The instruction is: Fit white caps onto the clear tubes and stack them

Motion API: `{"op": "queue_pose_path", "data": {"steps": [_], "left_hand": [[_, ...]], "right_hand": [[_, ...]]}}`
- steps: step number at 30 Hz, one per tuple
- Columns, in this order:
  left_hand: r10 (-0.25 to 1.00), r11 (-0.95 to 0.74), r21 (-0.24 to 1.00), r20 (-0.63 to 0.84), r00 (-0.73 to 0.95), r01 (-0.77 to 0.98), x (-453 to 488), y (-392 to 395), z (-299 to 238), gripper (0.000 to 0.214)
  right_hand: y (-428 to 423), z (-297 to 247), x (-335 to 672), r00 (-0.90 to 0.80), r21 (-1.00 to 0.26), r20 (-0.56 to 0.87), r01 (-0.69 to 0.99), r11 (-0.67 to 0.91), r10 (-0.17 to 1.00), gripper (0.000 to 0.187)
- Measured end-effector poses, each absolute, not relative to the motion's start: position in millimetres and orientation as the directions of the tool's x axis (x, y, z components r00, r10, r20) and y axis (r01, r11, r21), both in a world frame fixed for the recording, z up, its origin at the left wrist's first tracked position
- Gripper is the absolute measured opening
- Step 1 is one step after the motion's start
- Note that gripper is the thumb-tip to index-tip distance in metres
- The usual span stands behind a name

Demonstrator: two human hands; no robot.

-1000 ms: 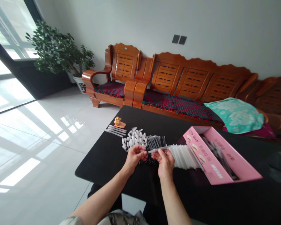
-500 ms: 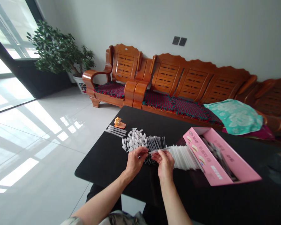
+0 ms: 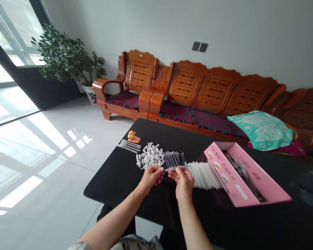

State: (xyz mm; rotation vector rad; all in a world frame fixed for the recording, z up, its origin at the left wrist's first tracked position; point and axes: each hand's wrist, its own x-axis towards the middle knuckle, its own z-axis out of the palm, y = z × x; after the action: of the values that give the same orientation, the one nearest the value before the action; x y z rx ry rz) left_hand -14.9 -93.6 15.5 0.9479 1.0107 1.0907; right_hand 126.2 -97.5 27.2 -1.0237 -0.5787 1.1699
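Note:
My right hand point(image 3: 183, 179) pinches a thin clear pen barrel point(image 3: 177, 168) that lies almost level and points right. My left hand point(image 3: 150, 175) is closed at the barrel's left end, fingertips pressed round a small piece I cannot make out. Both hands hover over a black table point(image 3: 114, 177). Just beyond them lie a heap of white caps point(image 3: 149, 157), a row of thin refills point(image 3: 173, 158) and a stack of clear barrels point(image 3: 205, 173). A few small black parts point(image 3: 167, 180) lie under the hands.
An open pink box point(image 3: 243, 180) with dark contents sits to the right. Three finished white pens point(image 3: 129, 146) and a small orange figure point(image 3: 132, 136) lie at the table's far left. Wooden sofas, a teal cloth and a potted plant stand behind; shiny tile floor lies left.
The left hand's fingertips have slid slightly along the barrel's left end and dropped a little. The right hand keeps its pinch in nearly the same spot.

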Motion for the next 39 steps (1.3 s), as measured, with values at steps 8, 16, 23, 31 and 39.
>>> {"op": "queue_pose_path", "data": {"steps": [8,16,23,31,39], "left_hand": [[0.982,0.165,0.949,-0.132,0.137,-0.268,-17,-92,21,0.040],[0.981,0.125,0.973,-0.092,0.172,-0.193,-19,-93,17,0.042],[0.967,0.186,0.980,-0.169,0.190,-0.077,-20,-91,12,0.051],[0.985,0.128,0.987,-0.115,0.132,-0.101,-23,-94,12,0.045],[0.980,0.134,0.981,-0.110,0.167,-0.141,-22,-94,6,0.043]], "right_hand": [[-97,31,127,0.302,-0.894,-0.159,-0.448,-0.007,0.940,0.038],[-98,30,132,0.316,-0.893,-0.214,-0.446,-0.054,0.924,0.039],[-99,30,131,0.306,-0.895,-0.221,-0.442,-0.067,0.926,0.042],[-100,26,132,0.315,-0.894,-0.227,-0.443,-0.069,0.922,0.041],[-101,23,132,0.309,-0.891,-0.247,-0.444,-0.090,0.918,0.041]]}}
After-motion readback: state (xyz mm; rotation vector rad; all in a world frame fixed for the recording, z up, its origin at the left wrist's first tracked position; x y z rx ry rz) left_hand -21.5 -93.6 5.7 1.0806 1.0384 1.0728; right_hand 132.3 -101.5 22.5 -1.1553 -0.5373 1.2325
